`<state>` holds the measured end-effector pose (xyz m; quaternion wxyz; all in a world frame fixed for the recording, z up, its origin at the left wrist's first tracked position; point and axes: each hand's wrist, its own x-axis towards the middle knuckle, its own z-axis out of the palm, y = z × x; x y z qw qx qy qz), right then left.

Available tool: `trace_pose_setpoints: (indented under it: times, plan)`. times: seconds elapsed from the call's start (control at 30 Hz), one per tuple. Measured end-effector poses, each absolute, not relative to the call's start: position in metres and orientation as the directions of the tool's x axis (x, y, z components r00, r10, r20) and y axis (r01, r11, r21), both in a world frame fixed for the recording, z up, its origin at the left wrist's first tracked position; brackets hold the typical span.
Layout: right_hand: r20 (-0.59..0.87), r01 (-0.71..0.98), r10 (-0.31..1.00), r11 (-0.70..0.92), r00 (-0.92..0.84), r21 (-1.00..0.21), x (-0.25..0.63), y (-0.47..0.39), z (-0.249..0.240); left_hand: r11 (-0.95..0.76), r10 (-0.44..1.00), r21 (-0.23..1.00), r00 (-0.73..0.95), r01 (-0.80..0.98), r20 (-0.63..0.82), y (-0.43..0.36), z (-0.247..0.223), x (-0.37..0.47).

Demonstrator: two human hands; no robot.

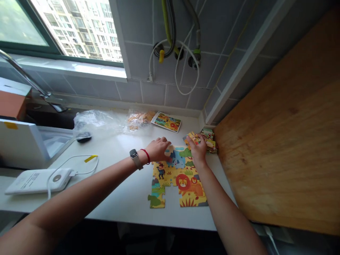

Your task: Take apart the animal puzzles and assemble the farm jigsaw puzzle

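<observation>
A partly joined jigsaw puzzle [174, 173] with animals lies on the white counter, with a gap at its lower middle. My left hand [158, 150] bends over its upper left corner, with thumb and fingers around a pale puzzle piece [169, 151] there. The rest of its grip is hidden by the hand. My right hand [198, 150] is closed around several loose puzzle pieces [191, 137] above the puzzle's upper right corner. Just beyond that hand, more pieces are stacked in a pile [211, 144] against the wooden board.
Behind the puzzle lie a picture card [167, 122], a bag of orange-brown pieces [139, 118] and crumpled clear plastic [98, 124]. A white power bank [39, 180] with a cable sits at left. The wooden board [281, 141] rises along the right.
</observation>
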<state>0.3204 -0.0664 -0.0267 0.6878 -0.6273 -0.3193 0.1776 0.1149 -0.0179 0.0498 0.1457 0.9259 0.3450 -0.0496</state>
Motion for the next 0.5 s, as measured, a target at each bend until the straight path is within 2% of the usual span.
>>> trace_pose_setpoints:
  times: [0.1, 0.2, 0.3, 0.5]
  plan:
    - [0.256, 0.183, 0.653, 0.179, 0.712, -0.967, 0.319, -0.066, -0.025, -0.737, 0.614, 0.129, 0.736, 0.664, -0.285, -0.014, 0.058, 0.127]
    - [0.242, 0.149, 0.654, 0.195, 0.717, -0.969, 0.319, -0.066, -0.023, -0.732, 0.608, 0.078, 0.7, 0.677, -0.375, -0.007, 0.065, 0.143]
    - [0.214, 0.106, 0.653, 0.201, 0.727, -0.974, 0.321, -0.066, -0.021, -0.727, 0.614, 0.049, 0.681, 0.685, -0.4, -0.002, 0.068, 0.152]
    - [0.25, 0.105, 0.643, 0.255, 0.724, -0.961, 0.32, -0.066, -0.016, -0.725, 0.607, 0.17, 0.736, 0.667, -0.3, 0.005, 0.068, 0.142]
